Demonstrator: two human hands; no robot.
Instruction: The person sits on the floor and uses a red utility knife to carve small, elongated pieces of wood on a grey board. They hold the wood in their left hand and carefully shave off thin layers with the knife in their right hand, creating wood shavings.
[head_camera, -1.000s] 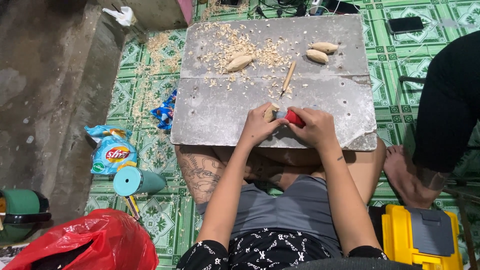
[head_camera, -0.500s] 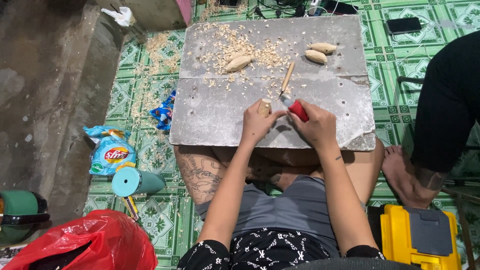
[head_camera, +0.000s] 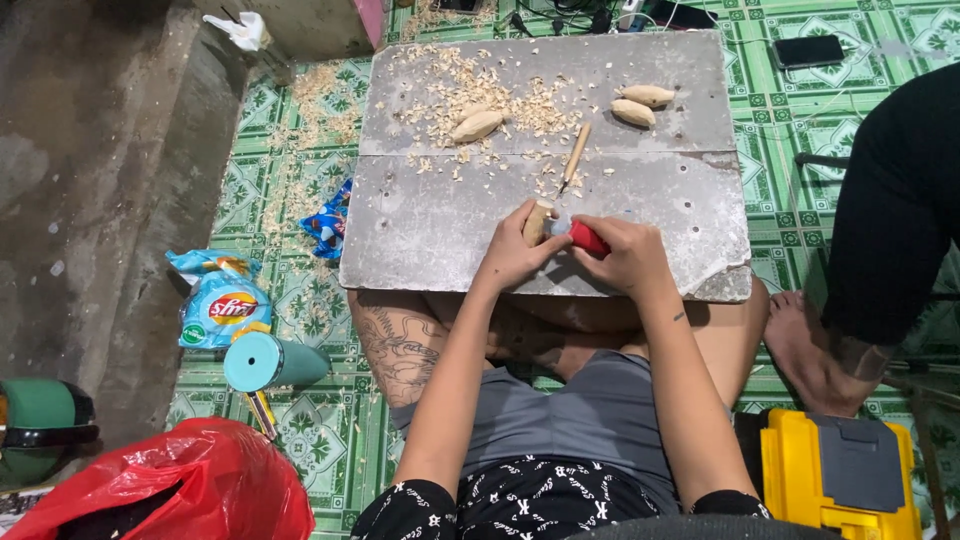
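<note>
Wood, a small pale piece, sat upright in the left hand, whose fingers were curled shut around its lower part at the near edge of the grey tabletop. The right hand was closed tight on a red-handled carving knife, the handle sticking out toward the wood; the blade met the piece, though how exactly I could not tell from where I stood. Both hands were close together, just beside each other, over the person's crossed legs.

Farther back on the tabletop lay a carved oval blank in a heap of pale wood shavings, and two more oval blanks lay side by side toward the right corner. A wooden-handled tool rested at a slant between them and the hands.

On the green tiled floor to the left were a blue snack bag, a teal tumbler on its side, and a red plastic bag nearer still. A yellow toolbox stood at the right, near another person's bare foot and dark-clad leg. A dark phone lay on the floor beyond the tabletop.
</note>
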